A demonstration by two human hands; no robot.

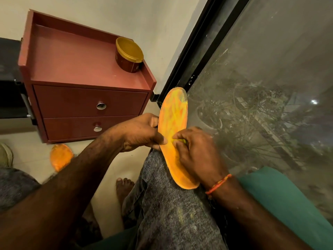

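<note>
Props an orange insole (173, 112) on the raised knee (162, 177) at the centre of view, heel end down toward 5 o'clock and toe end up toward 12 o'clock, seemingly to brace the flat face and tilt it toward the eyes. Grips its near edge with the left hand (140, 134), at 9 o'clock of the insole, fingers (153, 121) curled behind and thumb pressed on the front, clamping it against any twist under the stroke. Holds a thin yellow-green stick (180, 140) in the right hand (196, 150), at 4 o'clock of the left, fingers closed tight round it much like a pen, tip laid on the orange face just beside the left thumb. Looks like spreading or scraping a yellowish coat, judging by the streaks higher up toward 12 o'clock. Cannot tell brush from spatula, with nearly all of the stick buried in the fist. Stands a gold-topped tin (128, 55) on the red drawer cabinet (81, 69) at 11 o'clock, well apart from the work, probably the source of the coating. Shows a second insole (61, 156) lying flat on the floor (32, 156) at 8 o'clock, just below the cabinet, either waiting its turn or drying; cannot say which.
</note>
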